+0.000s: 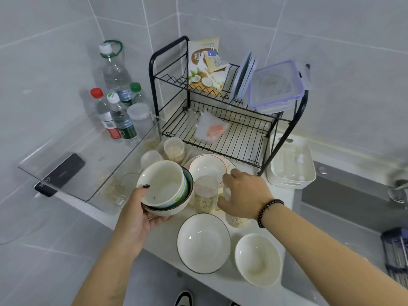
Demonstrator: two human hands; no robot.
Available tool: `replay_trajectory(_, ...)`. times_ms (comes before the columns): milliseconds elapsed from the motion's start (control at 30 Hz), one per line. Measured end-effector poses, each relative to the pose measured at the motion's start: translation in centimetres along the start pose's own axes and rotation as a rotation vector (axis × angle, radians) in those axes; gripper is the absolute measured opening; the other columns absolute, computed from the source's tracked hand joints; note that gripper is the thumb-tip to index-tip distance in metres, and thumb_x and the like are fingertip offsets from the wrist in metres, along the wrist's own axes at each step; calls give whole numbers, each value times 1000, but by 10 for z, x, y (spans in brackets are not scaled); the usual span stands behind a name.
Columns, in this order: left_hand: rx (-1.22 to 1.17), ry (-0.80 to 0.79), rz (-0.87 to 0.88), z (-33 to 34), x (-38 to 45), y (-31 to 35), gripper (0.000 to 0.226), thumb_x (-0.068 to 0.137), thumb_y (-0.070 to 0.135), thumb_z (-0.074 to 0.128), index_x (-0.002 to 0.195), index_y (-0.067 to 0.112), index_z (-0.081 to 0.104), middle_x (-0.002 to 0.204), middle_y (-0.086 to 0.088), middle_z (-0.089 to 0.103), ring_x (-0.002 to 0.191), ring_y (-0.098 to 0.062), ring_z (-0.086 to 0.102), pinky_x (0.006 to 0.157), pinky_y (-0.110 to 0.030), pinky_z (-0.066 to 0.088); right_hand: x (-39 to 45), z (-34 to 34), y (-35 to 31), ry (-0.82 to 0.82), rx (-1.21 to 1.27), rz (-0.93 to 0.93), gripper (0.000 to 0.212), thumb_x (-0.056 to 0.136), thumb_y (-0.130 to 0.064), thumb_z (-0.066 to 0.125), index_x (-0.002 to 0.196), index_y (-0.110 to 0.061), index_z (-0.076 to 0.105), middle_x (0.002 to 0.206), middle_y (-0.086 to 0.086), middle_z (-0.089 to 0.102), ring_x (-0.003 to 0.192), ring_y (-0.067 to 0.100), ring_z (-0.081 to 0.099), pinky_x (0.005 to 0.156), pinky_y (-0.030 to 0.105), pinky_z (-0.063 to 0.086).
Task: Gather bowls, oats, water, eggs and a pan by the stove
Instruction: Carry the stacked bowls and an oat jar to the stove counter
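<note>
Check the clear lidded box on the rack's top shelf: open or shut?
Shut: the lidded box has its lid seated; a side clip looks loose.

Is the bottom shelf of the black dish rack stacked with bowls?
No, the bottom shelf of the black dish rack holds only a small plastic bag; the stack of bowls is in the left hand.

We note 2 bare forearms without sleeves. The left hand (pixel 141 214) has a dark-painted thumbnail. The right hand (pixel 244 195) has a bracelet (pixel 268 212) of small dark round beads at its wrist.
</note>
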State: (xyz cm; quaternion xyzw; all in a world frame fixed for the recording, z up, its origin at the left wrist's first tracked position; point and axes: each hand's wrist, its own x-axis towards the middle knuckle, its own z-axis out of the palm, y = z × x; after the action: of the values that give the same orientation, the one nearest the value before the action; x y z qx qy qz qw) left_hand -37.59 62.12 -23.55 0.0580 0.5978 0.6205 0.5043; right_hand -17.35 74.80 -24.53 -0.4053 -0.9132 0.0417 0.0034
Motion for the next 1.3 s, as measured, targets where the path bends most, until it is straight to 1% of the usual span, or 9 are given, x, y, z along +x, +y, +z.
replay_trajectory(167,-12,5,9,-7,-5,-4,17,97,28,47,104,20,61,98,-6,69,89,-23,66,70,-38,55,25,-4,-11,-138,-136,-87,47,84,-48,59,114,-13,49,103,3,55,96,25,58,66,33,44)
replay_trajectory(233,-14,17,11,-10,-6,-5,16,98,28,47,103,21,60,101,-7,68,92,-25,65,74,-40,53,35,-4,-15,-211,-151,-94,76,78,-45,67,139,-17,30,114,2,52,93,27,61,62,34,44)
replay_trajectory(300,-16,23,10,-12,-6,-6,16,98,28,47,103,21,60,102,-8,67,93,-26,65,75,-41,53,45,-4,-17,-276,-183,-119,100,76,-45,69,151,-30,4,123,3,47,92,28,62,61,34,44)
replay_trajectory(467,-25,35,6,-16,-5,-6,14,98,28,48,103,22,60,101,-7,67,93,-25,65,73,-41,53,64,0,-19,-386,-238,-166,90,87,-49,58,149,-47,-7,141,3,33,103,30,58,66,34,44)
replay_trajectory(667,-21,43,4,-23,-1,-5,15,98,27,47,103,23,60,99,-6,67,91,-24,65,71,-40,52,73,0,-16,-523,-215,-166,81,89,-51,56,150,-43,3,138,3,36,97,28,58,59,32,38)
replay_trajectory(933,-4,33,-13,-21,4,-2,14,97,27,48,103,22,60,99,-6,67,89,-21,65,66,-37,53,63,0,-6,-503,-110,-142,76,90,-52,54,149,-40,7,135,2,43,105,31,58,78,38,50)
replay_trajectory(1067,20,-2,-16,-20,8,0,15,97,26,49,104,21,61,97,-5,68,86,-21,66,66,-36,54,44,-10,1,-389,-53,-62,74,93,-51,49,150,-40,3,138,0,41,108,29,58,76,34,45)
replay_trajectory(1167,40,-37,-26,-16,11,2,17,97,26,49,105,18,62,94,-5,69,84,-22,66,69,-39,53,25,-17,1,-261,-6,38,75,93,-51,47,151,-36,1,137,2,42,106,32,59,84,42,50)
replay_trajectory(1300,75,-109,-43,-9,14,7,16,97,26,49,102,18,62,87,-4,70,79,-21,66,67,-38,53,-4,-19,-5,-127,80,193,77,94,-49,45,151,-34,-3,135,1,42,103,29,61,79,38,51)
